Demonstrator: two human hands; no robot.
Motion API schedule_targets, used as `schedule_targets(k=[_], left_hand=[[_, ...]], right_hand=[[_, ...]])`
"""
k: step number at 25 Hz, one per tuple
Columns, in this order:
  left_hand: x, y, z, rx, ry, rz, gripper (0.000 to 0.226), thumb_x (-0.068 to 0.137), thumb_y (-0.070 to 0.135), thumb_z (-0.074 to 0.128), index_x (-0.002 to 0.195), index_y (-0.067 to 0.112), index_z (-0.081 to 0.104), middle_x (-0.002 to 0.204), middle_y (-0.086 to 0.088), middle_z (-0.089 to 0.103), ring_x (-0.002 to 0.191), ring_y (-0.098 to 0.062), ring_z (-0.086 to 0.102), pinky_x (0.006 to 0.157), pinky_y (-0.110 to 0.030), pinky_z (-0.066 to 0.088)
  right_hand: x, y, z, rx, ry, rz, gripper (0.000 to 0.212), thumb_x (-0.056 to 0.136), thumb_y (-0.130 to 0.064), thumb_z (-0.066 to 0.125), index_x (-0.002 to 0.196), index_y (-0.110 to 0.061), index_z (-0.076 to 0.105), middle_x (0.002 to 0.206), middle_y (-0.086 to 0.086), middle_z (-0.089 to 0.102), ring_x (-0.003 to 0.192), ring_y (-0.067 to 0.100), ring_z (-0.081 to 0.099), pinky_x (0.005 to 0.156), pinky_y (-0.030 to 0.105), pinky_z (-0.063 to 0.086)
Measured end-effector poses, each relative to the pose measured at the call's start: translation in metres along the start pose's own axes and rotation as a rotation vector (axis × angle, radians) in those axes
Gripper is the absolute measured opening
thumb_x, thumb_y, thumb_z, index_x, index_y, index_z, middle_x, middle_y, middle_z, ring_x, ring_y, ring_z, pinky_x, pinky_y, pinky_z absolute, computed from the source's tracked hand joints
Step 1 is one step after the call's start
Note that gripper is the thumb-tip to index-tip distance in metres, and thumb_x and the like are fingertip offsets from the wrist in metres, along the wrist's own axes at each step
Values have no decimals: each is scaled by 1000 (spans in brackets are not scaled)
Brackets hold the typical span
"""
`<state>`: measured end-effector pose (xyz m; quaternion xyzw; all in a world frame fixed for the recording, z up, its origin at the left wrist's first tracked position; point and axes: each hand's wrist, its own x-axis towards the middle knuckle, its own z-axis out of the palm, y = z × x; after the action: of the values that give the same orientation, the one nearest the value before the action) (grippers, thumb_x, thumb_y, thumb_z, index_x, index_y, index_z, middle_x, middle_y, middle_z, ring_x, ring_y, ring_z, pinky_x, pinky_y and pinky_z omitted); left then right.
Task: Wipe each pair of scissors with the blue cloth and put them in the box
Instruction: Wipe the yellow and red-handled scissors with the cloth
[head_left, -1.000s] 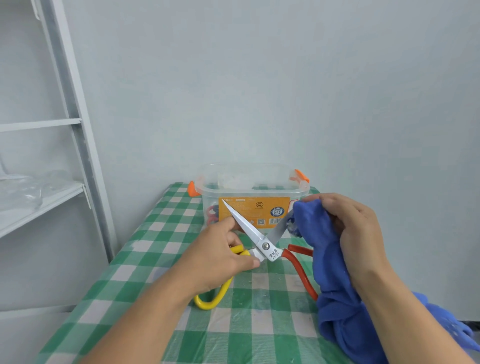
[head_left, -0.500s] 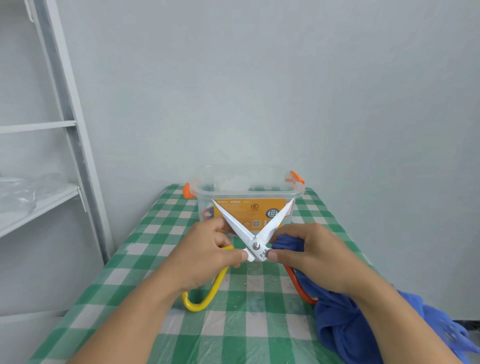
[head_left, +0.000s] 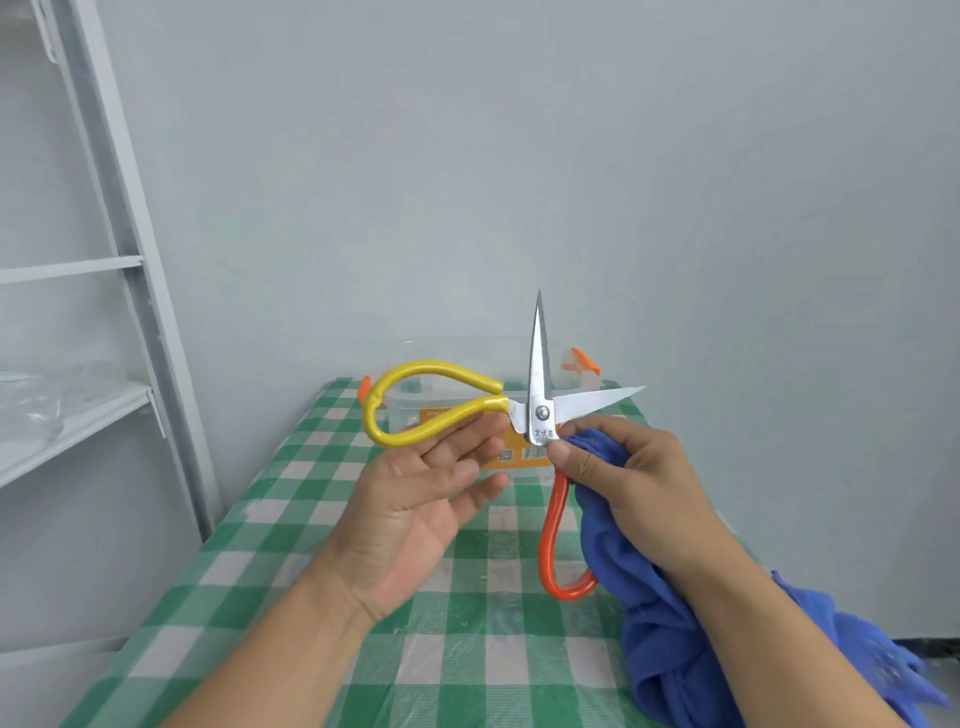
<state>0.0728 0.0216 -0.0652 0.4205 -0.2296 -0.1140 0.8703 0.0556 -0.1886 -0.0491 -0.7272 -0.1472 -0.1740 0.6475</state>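
A pair of scissors (head_left: 541, 400) with one yellow and one orange loop handle is held in the air with its blades spread, one pointing up and one to the right. My right hand (head_left: 628, 483) pinches it just below the pivot and also grips the blue cloth (head_left: 670, 629), which hangs down to the table. My left hand (head_left: 421, 499) is palm up with straight fingers under the yellow handle. The clear plastic box (head_left: 410, 410) with orange clips and an orange label stands behind the scissors at the table's far end.
The table (head_left: 311, 613) has a green and white checked cover. A white metal shelf unit (head_left: 98, 395) stands to the left, with clear plastic on a shelf. A plain wall runs behind and to the right.
The scissors have been lifted and turned clockwise, so the yellow handle now points left and one blade up. My left hand has let go of the handle and opened beneath it.
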Motion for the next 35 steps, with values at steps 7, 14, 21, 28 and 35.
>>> schedule_targets(k=[7, 14, 21, 28, 35], left_hand=[[6, -14, 16, 209, 273, 87, 22, 85, 16, 67, 102, 4, 72, 105, -19, 67, 97, -26, 65, 82, -39, 59], [3, -17, 21, 221, 303, -43, 3, 82, 11, 69, 83, 12, 72, 95, -11, 75, 86, -22, 72, 78, -35, 60], [6, -9, 18, 116, 410, -15, 6, 95, 9, 60, 92, 8, 64, 91, -19, 71, 80, -28, 72, 69, -39, 62], [6, -11, 21, 168, 473, 80, 13, 102, 17, 53, 102, 4, 57, 90, -14, 71, 73, -22, 70, 83, -55, 57], [4, -16, 28, 268, 449, 59, 17, 104, 22, 49, 104, 5, 54, 104, -20, 74, 89, -37, 74, 73, -43, 60]], right_hand=[[-5, 6, 12, -26, -35, -7, 9, 90, -13, 72, 84, -18, 76, 73, -11, 72, 66, 2, 63, 66, 13, 46], [-9, 13, 23, -145, -121, -72, 11, 89, -8, 74, 97, -15, 78, 94, -4, 78, 95, 14, 72, 88, 30, 55], [-9, 2, 14, -59, 18, 19, 26, 96, -35, 66, 84, -13, 74, 85, 6, 74, 90, 20, 71, 84, 36, 52], [-10, -3, 9, 151, 102, -48, 20, 91, 8, 63, 84, -8, 73, 81, 5, 74, 82, 15, 73, 78, 27, 55], [-9, 2, 11, 152, 79, -100, 39, 81, 21, 64, 99, -12, 73, 99, 5, 75, 104, 23, 70, 91, 31, 56]])
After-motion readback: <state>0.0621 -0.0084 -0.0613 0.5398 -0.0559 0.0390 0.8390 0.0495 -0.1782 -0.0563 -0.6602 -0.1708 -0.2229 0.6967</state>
